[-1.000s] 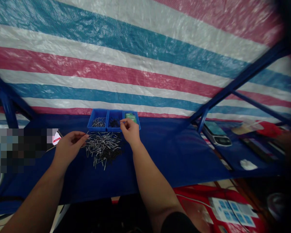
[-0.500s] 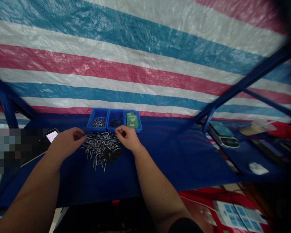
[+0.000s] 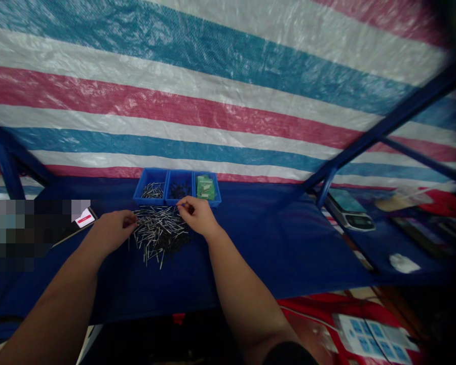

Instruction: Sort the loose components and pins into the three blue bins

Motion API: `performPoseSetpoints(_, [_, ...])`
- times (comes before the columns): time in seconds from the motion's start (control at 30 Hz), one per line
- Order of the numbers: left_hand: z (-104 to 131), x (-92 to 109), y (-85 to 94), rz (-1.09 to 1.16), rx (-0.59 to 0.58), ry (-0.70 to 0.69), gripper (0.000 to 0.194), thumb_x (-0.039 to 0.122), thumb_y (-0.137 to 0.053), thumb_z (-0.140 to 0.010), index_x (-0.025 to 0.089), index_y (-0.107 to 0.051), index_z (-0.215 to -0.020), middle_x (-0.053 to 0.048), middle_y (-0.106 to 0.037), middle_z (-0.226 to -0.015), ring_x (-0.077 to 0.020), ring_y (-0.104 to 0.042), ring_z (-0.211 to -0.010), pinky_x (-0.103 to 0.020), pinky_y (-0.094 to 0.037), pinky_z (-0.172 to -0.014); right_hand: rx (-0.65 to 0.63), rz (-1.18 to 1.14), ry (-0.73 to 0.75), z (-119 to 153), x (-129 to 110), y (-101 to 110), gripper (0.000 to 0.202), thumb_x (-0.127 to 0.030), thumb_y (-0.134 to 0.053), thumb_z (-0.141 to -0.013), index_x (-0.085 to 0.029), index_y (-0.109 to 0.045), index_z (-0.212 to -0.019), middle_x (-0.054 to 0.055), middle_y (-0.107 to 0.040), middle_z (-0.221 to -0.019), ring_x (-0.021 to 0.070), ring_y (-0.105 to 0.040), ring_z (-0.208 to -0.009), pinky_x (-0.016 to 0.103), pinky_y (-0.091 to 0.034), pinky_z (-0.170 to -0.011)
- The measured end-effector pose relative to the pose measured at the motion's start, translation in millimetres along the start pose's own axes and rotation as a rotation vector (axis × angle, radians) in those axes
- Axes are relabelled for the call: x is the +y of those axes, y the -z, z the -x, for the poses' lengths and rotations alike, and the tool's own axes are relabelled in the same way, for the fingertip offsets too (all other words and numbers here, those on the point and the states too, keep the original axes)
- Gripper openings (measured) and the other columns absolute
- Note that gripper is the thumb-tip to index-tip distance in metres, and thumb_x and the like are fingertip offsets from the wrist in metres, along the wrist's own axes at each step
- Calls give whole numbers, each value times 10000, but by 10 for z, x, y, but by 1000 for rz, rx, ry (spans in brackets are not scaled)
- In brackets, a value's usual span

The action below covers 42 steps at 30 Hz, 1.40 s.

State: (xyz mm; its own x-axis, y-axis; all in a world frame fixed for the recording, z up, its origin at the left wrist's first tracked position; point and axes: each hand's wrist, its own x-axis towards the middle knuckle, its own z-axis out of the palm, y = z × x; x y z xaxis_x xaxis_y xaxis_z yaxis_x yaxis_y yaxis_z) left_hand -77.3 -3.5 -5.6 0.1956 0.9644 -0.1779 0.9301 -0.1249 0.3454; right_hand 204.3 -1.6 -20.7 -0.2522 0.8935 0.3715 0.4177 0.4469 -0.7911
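Observation:
A pile of thin silvery metal pins point(image 3: 157, 223), like nails or rivets, lies on the blue table with dark small pieces point(image 3: 172, 242) mixed in at its lower right. My left hand point(image 3: 117, 228) is at the pile's left edge, fingertips pinched together; whatever they hold is too small to make out. Over the upper right of the pile, my right hand point(image 3: 198, 214) has thumb and forefinger closed in a pinch, its contents also unclear. Just behind stand three joined blue bins: a left bin point(image 3: 139, 192) with silvery pins, a middle bin point(image 3: 179, 176) with dark pieces, and a right bin point(image 3: 218, 195) with green packets.
A phone point(image 3: 85, 219) with a lit screen lies left of my left hand, beside a blurred-out area. To the right, past a blue frame bar point(image 3: 329, 185), sits a digital scale point(image 3: 355, 218). White crumpled paper point(image 3: 404, 263) lies near it. A striped sheet point(image 3: 213, 111) hangs behind the table.
My left hand has moved right and slightly down to the pile, and its fingers have closed together. My right hand stays pinched at nearly the same place.

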Motion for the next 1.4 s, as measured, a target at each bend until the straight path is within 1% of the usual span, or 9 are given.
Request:
performPoseSetpoints(0.13, [-50,66,121,0,23,-18,358,442,-539,-790,199,-741,-960,-85,-778,-945,-283,-724,-896,-356,-513,-797,-5,-3,-11,-5,2,6,135,-242,-592,-900,-165,-699,-927,-30,-564,-628,103,-511,-564,223,-392,-580])
performPoseSetpoints(0.27, [-119,100,248,30,75,-8,347,465,-576,-738,226,-760,-909,-58,-773,-885,-280,-714,-842,-351,-503,-734,-9,-4,-17,-9,10,14,138,-240,-595,-900,-162,-703,-934,-31,-564,-634,99,-505,-563,220,-389,-580])
performPoseSetpoints(0.47, [-235,128,415,137,150,5,332,477,-592,-701,242,-764,-861,-34,-757,-823,-259,-698,-788,-347,-495,-718,8,-2,-9,-4,27,13,128,-222,-595,-898,-163,-704,-931,-43,-552,-623,90,-496,-548,217,-379,-577])
performPoseSetpoints(0.63, [-282,167,495,194,185,8,322,460,-615,-700,226,-765,-864,-38,-751,-817,-246,-685,-765,-354,-492,-717,-10,11,-30,-6,17,20,125,-220,-595,-899,-165,-702,-931,-41,-557,-629,93,-492,-552,222,-384,-586])
performPoseSetpoints(0.7, [-289,199,502,223,238,11,326,451,-619,-721,212,-762,-888,-39,-743,-790,-236,-678,-741,-349,-490,-708,-17,13,-44,-7,12,21,128,-222,-592,-903,-166,-701,-937,-41,-552,-627,95,-490,-555,223,-385,-587])
performPoseSetpoints(0.83, [-352,267,453,318,377,-16,319,427,-621,-772,194,-748,-948,-36,-737,-774,-210,-673,-719,-327,-497,-708,-29,16,-53,-9,6,22,125,-216,-593,-902,-166,-701,-938,-36,-563,-640,98,-495,-567,223,-390,-597])
performPoseSetpoints(0.93, [-471,263,346,340,459,-44,308,414,-623,-786,205,-747,-975,-36,-745,-807,-203,-683,-730,-324,-512,-745,-43,21,-57,-13,2,27,120,-210,-597,-898,-167,-702,-936,-32,-577,-650,100,-499,-574,225,-394,-603])
performPoseSetpoints(1.17, [-719,93,69,439,447,-34,329,460,-623,-799,226,-741,-998,-32,-744,-782,-222,-707,-695,-301,-532,-666,-62,28,-67,-12,-6,36,119,-210,-599,-899,-168,-705,-935,-37,-561,-644,101,-500,-583,227,-390,-611])
performPoseSetpoints(1.4, [-723,127,56,502,443,-22,372,456,-629,-804,208,-731,-1062,-43,-754,-831,-203,-703,-679,-294,-545,-666,-90,43,-73,-5,-5,30,130,-216,-591,-910,-170,-707,-947,-43,-548,-643,96,-500,-584,231,-375,-606])
